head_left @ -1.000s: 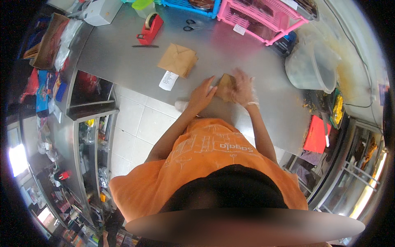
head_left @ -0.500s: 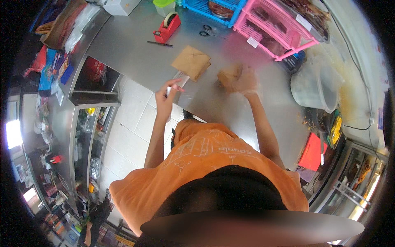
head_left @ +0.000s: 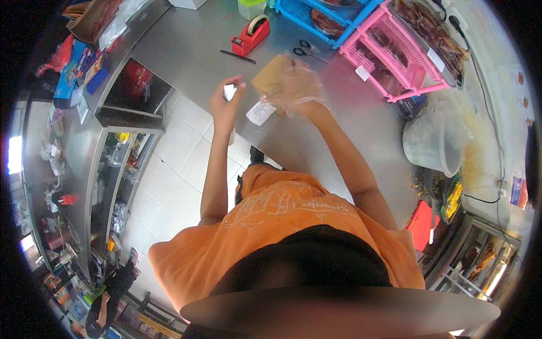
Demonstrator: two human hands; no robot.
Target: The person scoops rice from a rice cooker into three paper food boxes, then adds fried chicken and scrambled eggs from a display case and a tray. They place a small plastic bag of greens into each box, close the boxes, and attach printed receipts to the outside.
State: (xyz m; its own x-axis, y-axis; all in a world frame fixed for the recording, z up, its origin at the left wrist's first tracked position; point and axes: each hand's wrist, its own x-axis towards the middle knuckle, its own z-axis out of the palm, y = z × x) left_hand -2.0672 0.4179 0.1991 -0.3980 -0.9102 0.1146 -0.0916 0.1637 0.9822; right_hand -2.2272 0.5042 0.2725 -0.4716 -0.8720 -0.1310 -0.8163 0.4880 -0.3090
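A clear plastic glove covers my right hand (head_left: 302, 85), which grips the right side of a brown paper packet (head_left: 267, 75) on the steel counter. Its palm hides part of the packet, and whether a second packet lies beneath cannot be made out. By the packet's near edge is a white printed slip (head_left: 260, 112). My left hand (head_left: 224, 104), to the left of the packet over the counter's front edge, is bare. Between its thumb and curled fingers sits a small white piece (head_left: 229, 92), perhaps folded paper.
Beyond the packet are a red tape dispenser (head_left: 250, 38), a black pen (head_left: 237, 56) and scissors (head_left: 305, 50). Blue (head_left: 316, 20) and pink baskets (head_left: 395, 53) line the back right. A translucent bucket (head_left: 432, 138) stands at the right. Behind me at lower left is another person (head_left: 107, 299).
My right hand has swung left with a brown packet, over to where the other brown packet lay. My left hand has moved slightly up and away from the white slip, which now shows more fully.
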